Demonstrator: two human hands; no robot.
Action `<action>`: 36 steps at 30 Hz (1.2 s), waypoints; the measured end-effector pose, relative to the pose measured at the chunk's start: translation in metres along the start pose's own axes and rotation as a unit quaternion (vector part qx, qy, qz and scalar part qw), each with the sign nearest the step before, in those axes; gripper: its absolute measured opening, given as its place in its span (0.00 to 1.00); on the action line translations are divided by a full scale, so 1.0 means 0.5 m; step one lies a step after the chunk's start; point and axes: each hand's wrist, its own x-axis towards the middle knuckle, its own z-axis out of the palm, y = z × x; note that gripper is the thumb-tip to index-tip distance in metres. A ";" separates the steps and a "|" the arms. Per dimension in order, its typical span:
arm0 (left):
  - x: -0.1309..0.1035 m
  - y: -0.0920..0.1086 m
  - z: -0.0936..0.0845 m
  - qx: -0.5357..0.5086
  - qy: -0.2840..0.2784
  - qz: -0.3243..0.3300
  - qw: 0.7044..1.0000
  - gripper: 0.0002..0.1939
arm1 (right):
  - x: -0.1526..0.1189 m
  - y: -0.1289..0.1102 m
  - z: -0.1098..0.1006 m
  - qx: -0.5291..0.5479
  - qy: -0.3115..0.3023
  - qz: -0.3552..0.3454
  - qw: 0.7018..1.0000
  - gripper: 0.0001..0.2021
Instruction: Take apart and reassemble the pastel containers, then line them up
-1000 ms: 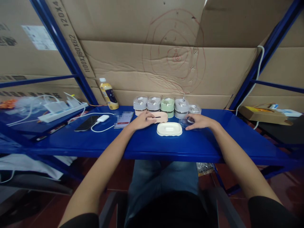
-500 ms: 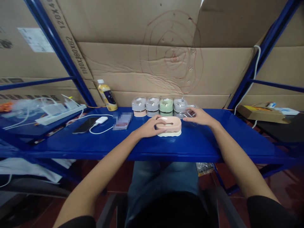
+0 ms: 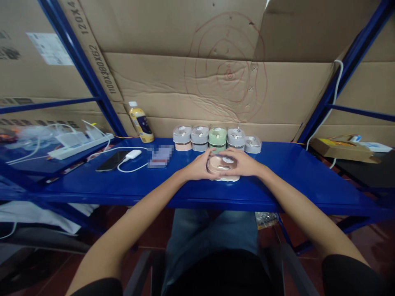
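Blue metal makes up the table (image 3: 262, 189) beneath both hands, and the pink box (image 3: 219, 165) sits between their curved fingers. A clear cover (image 3: 220, 158) with a round sticker (image 3: 228, 159) lies over its top, and a cream base (image 3: 231, 179) shows just under its near edge. The left hand (image 3: 197, 167) is clamped on the left end, thumb on the near side and fingers towards the far side, spread apart from the thumb. The right hand (image 3: 246, 163) clamps the other end the same way; whether its fingers press on the box or only the cover, I cannot tell.

Just beyond the fingertips stands a row of lidded boxes (image 3: 200, 137), the green box (image 3: 217, 139) nearest behind them. Well left of the left fingers lie a blurred-out phone (image 3: 161, 156), a dark phone (image 3: 113, 161) and a white charger (image 3: 133, 154), with a yellow bottle (image 3: 141, 123) farther back.
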 end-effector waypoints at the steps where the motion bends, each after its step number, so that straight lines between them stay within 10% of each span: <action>1: 0.000 -0.001 0.002 -0.001 -0.002 0.001 1.000 0.61 | 0.000 -0.001 0.005 -0.004 -0.002 0.000 1.000 0.42; 27: 0.007 -0.038 0.022 -0.062 -0.036 -0.021 0.997 0.75 | -0.016 -0.039 0.008 -0.120 -0.093 0.029 0.988 0.44; 32: 0.004 -0.040 0.013 -0.029 -0.039 -0.049 0.998 0.68 | -0.149 -0.022 -0.071 -0.168 -0.129 0.125 0.969 0.47; 36: 0.007 -0.035 0.011 0.013 -0.057 -0.057 0.997 0.58 | -0.290 0.083 -0.174 -0.202 -0.103 0.275 0.934 0.48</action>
